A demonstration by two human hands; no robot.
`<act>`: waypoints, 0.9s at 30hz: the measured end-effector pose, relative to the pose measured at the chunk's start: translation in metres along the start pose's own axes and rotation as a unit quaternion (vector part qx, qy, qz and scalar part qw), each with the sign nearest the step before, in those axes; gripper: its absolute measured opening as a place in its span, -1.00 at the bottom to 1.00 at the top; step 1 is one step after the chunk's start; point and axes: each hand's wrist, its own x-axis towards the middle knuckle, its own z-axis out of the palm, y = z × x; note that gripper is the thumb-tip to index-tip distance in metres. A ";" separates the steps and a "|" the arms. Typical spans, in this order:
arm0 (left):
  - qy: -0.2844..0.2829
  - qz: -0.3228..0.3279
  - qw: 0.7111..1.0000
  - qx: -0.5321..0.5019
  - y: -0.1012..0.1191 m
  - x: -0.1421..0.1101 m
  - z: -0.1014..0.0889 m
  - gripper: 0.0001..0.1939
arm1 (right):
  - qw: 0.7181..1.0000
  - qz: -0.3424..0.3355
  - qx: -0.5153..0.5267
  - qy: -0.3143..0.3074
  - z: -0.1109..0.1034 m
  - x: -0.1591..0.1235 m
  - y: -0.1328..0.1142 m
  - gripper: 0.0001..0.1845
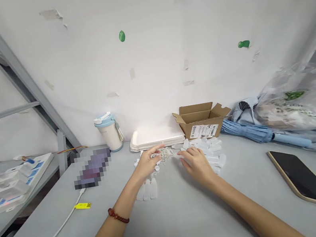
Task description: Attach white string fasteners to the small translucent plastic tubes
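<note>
My left hand (147, 164) reaches over a small heap of thin white cords (166, 154), its thumb and index finger apart and nothing visible between them. Small white round pieces lie partly hidden beside it. Below that wrist, several frosted plastic pieces (146, 190) lie side by side on the table. My right hand (196, 166) hovers with bent, slightly parted fingers at the left side of a pile of clear plastic pieces (211, 150). A pale bit shows near its index fingertip; whether the finger touches it I cannot make out.
Behind the hands are a stack of white sheets (156, 137) and an open cardboard box (204, 123). A cup (110, 134) stands at back left. To the right lie a folded blue umbrella (247, 131), a plastic bag (292, 106) and a phone (306, 178). A white cable (55, 230) crosses the left side.
</note>
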 end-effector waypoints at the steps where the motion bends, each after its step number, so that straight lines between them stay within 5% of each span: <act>1: -0.005 0.006 1.000 -0.017 -0.001 0.001 -0.001 -0.52 | 1.000 0.006 0.012 0.002 0.000 0.000 -0.001 -0.77; 8: 0.017 0.043 0.995 -0.088 0.000 0.000 -0.001 -0.68 | 0.997 0.023 0.042 -0.062 -0.003 -0.001 -0.008 -0.82; 15: 0.080 0.005 0.983 -0.164 0.004 -0.006 0.000 -0.81 | 0.990 0.048 0.041 -0.128 -0.006 -0.003 -0.014 -0.95; 20: 0.083 -0.021 0.980 -0.181 0.002 -0.010 -0.002 -0.79 | 0.989 0.035 0.065 -0.130 -0.001 -0.005 -0.015 -0.86; 27: 0.041 -0.034 0.974 -0.218 0.008 -0.016 0.005 -0.81 | 0.971 0.066 0.223 -0.054 0.002 -0.008 -0.014 -0.70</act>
